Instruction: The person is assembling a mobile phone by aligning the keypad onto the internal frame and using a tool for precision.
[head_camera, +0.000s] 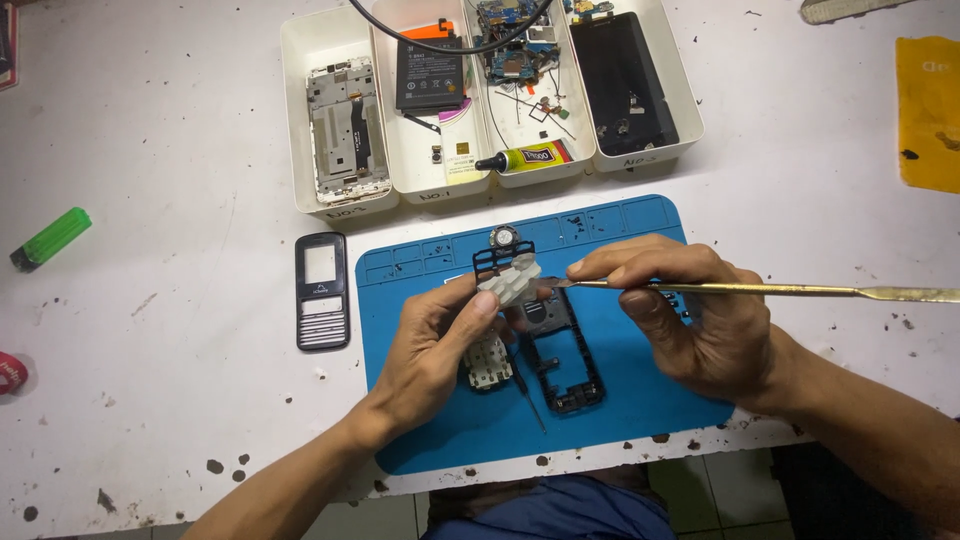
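Observation:
My left hand (435, 345) pinches a pale grey rubber keypad (508, 279) between thumb and fingers, above a blue work mat (610, 400). My right hand (690, 310) grips a long thin metal spudger (800, 291) whose tip touches the keypad's right edge. Below the hands lie a black phone frame (565, 360) and a small circuit board (487, 362) on the mat. A thin black frame with a round speaker (503, 240) sits just beyond the keypad. A slim screwdriver (528, 400) lies on the mat.
A black phone front cover (322, 290) rests on the white table left of the mat. Several white trays (340, 120) at the back hold phone parts, a battery (430, 72) and a glue tube (525, 158). A green lighter (50, 238) lies far left, a yellow sheet (928, 110) far right.

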